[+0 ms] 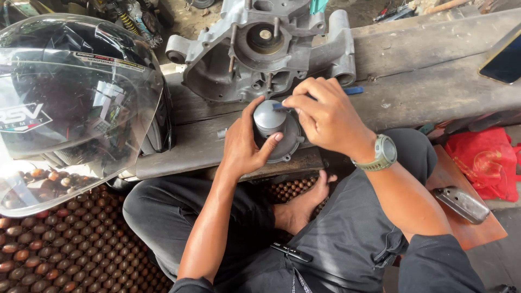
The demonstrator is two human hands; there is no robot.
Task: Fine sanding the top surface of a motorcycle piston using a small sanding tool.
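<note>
A round grey metal engine part (269, 118) with a flanged base lies on the front edge of a worn wooden bench (423, 70). My left hand (245, 142) grips it from the left, thumb and fingers curled around its rim. My right hand (325, 115) comes in from the right, fingers pinched on a blue-handled tool (353, 90) pressed against the top of the part. Just beyond stands a grey aluminium engine crankcase (260, 46) with studs sticking up.
A black helmet with a clear visor (76, 103) fills the left. A beaded seat mat (65, 244) lies under my crossed legs. A phone (504, 59) lies at the bench's right end; a red bag (483, 160) and a small metal piece (461, 203) on a board are at right.
</note>
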